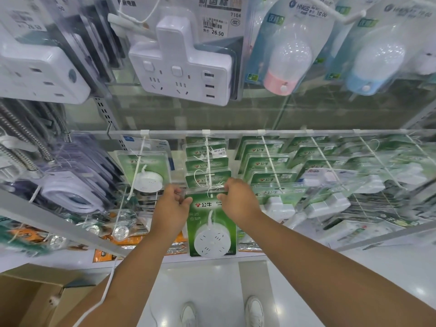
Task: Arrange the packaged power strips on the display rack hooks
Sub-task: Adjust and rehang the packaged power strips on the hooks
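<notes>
1. Both hands grip one green pack (211, 224) by its clear top edge: the left hand (170, 206) closed on the upper left corner, the right hand (238, 197) closed on the upper right corner.
2. The pack hangs straight down between the two hands, with a round white power strip showing through its lower half.
3. Its top edge sits at the front end of the hook (207, 161), just ahead of a row of like green packs (206, 165) already strung along that hook.
4. Thin white ties loop around the top of the pack between the hands; I cannot tell whether the hook passes through the pack's hole.
5. The hook juts from a pale rail (236, 132), which carries more hooks to the right loaded with other green packs (266, 165).
6. To the left, one hook holds a single round strip pack (145, 178), and further left hang coiled white cables (70, 192) in clear packs.
7. Above, a white socket adapter (181, 67) hangs with a 26.50 price tag, beside pink (285, 64) and blue (375, 69) night lamps.
8. Below lie a glossy white floor (212, 291), an open cardboard box (35, 300) at lower left, and two white shoes (253, 311).
</notes>
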`<state>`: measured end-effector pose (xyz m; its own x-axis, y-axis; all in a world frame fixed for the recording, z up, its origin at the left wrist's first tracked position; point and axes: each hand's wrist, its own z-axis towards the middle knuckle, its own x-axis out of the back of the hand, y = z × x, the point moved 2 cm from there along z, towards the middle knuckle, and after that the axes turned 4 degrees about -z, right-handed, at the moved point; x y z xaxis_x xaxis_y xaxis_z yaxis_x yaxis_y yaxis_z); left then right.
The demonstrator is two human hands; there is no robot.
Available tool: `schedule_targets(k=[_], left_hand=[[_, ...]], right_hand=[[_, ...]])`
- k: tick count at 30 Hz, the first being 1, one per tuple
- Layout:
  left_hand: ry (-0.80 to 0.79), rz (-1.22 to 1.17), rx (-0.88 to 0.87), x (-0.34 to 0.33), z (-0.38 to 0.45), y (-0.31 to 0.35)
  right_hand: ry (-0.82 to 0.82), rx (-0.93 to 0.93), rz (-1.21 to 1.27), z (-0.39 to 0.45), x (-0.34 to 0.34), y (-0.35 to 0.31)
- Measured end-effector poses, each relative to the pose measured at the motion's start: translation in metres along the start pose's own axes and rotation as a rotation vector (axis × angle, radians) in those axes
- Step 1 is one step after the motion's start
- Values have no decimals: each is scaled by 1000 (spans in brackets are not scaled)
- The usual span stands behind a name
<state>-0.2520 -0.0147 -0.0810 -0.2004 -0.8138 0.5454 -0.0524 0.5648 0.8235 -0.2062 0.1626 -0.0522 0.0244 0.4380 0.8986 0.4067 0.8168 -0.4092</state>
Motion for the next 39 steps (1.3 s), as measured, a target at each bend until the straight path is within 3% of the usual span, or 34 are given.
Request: schedule_targets(k=[10, 20, 27, 31, 34, 39], left_hand=[[-93, 74, 42, 0, -7, -6], [-171, -138, 36, 14, -14, -3], [-116, -242, 33, 58, -25, -9], [17, -305, 74, 94, -36, -34], [128, -370, 116, 121, -38, -46], [174, -362, 156, 150, -28, -62]], right_hand=[[-51, -14, 61, -12, 2, 8], [-135, 57, 228, -18, 14, 7], [-253, 181, 292, -23, 23, -30], [-323, 255, 355, -27, 3, -69], [-345, 273, 348, -27, -13, -102], [-339, 208, 369, -19, -43, -137]])
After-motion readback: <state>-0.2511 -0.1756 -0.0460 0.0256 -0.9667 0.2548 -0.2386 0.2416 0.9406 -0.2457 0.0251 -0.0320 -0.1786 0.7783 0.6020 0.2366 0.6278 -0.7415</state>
